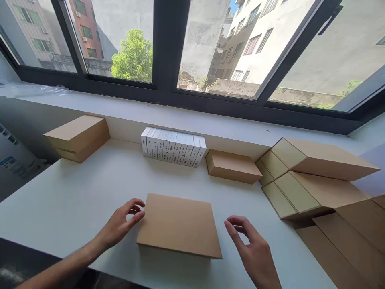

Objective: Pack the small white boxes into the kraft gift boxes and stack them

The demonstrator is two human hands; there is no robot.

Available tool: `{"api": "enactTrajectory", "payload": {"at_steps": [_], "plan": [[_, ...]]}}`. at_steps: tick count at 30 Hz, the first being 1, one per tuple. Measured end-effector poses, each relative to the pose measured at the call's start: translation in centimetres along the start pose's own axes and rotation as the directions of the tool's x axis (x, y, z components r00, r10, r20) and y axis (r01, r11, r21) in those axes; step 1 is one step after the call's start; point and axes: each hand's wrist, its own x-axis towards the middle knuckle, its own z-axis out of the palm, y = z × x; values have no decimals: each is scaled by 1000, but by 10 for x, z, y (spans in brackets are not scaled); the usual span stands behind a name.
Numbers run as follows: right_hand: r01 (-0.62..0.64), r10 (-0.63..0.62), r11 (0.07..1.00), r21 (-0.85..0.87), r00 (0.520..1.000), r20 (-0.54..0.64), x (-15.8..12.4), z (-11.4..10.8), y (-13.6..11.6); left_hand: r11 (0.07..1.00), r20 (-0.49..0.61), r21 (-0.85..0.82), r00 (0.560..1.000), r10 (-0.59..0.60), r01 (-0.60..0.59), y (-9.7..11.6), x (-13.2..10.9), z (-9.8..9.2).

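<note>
A flat brown cardboard box (pixel 179 224) lies on the white table (pixel 75 196) right in front of me. My left hand (pixel 122 222) is at the box's left edge, fingers curled loosely, thumb and fingertips touching or almost touching that edge, holding nothing. My right hand (pixel 254 249) hovers just right of the box, a small gap away, fingers bent and apart, empty.
A row of several small white boxes (pixel 173 147) stands against the sill. A brown box (pixel 232 166) lies beside it. Two stacked brown boxes (pixel 77 136) sit at the back left. Several brown boxes (pixel 313 180) are piled at the right. Windows run behind.
</note>
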Motion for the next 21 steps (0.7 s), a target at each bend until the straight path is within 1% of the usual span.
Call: {"api": "enactTrajectory", "payload": {"at_steps": [1, 2, 3, 4, 6, 8, 10, 12, 14, 16, 17, 19, 21], "plan": [[-138, 125, 987, 83, 982, 143, 5, -1, 6, 999, 26, -34, 1000, -7, 8, 2, 1, 2], [-245, 193, 956, 161, 939, 284, 8, 1, 11, 997, 63, -77, 998, -14, 19, 4, 2, 4], [-327, 220, 917, 228, 892, 394, 11, 6, 14, 992, 103, -122, 995, -21, 33, 6, 2, 6], [-392, 235, 877, 280, 855, 462, 12, 11, 14, 985, 139, -165, 990, -31, 54, 8, 2, 7], [-494, 280, 804, 329, 805, 523, 14, 20, 10, 963, 195, -243, 979, -65, 113, 14, -1, 7], [-571, 327, 745, 344, 763, 558, 14, 22, 2, 938, 247, -303, 964, -93, 168, 21, -7, 2], [-620, 351, 708, 339, 725, 593, 14, 17, -9, 912, 295, -358, 951, -93, 200, 27, -14, -4], [-651, 347, 686, 325, 686, 640, 15, 9, -20, 884, 328, -410, 941, -89, 226, 31, -20, -9], [-673, 323, 664, 325, 651, 687, 14, 3, -28, 859, 323, -437, 938, -126, 266, 31, -24, -13], [-689, 298, 639, 342, 632, 715, 13, 1, -34, 843, 294, -440, 937, -190, 309, 28, -26, -15], [-689, 289, 633, 353, 633, 718, 12, 2, -35, 840, 281, -436, 936, -212, 321, 26, -27, -16], [-661, 280, 653, 370, 665, 692, 9, 5, -36, 851, 266, -422, 940, -215, 314, 21, -29, -17], [-608, 279, 706, 364, 711, 646, 5, 9, -36, 882, 235, -387, 954, -189, 270, 16, -29, -18]]}}
